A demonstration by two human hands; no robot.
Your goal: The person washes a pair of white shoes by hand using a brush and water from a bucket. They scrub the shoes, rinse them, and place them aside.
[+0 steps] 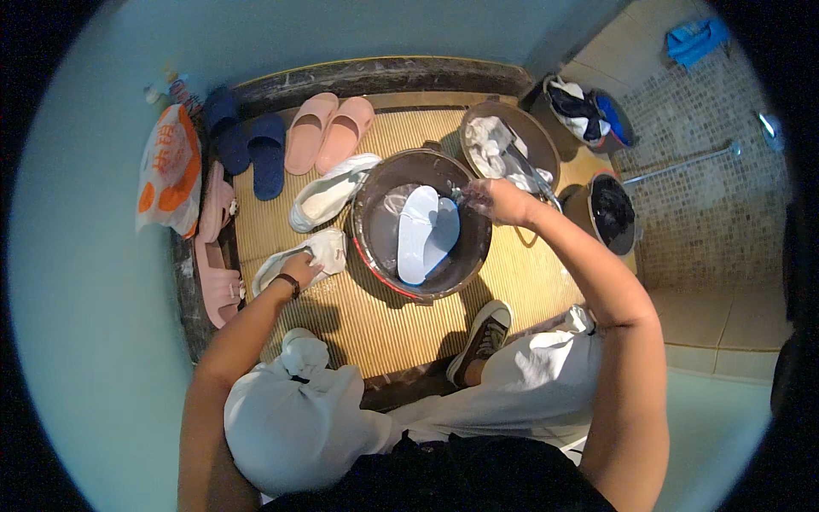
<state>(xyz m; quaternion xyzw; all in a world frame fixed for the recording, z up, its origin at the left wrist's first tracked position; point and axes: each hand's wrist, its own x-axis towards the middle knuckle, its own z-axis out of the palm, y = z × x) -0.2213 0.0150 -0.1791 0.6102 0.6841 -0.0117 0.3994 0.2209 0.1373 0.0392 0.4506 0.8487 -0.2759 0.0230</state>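
Observation:
My left hand (306, 269) grips the upper of a white shoe (329, 251) lying on the bamboo-slat mat, left of a dark round bucket (377, 173). Just behind it lies a second white shoe (323, 195), which leans on the bucket's side. My right hand (505, 201) is at the bucket's right rim, its fingers closed around a dark, glinting object (475, 196); blur hides what it is. Inside the bucket are a white insole (417, 246) and a blue-edged one (445, 233), overlapping, beside a pale loop, perhaps a lace (398, 203).
Pink slides (310, 137) and navy slippers (265, 157) stand at the back left. An orange-and-white plastic bag (169, 169) is against the left wall. On the right are a basin (544, 137) with white cloth and a grey implement (530, 169), and buckets of laundry (611, 208).

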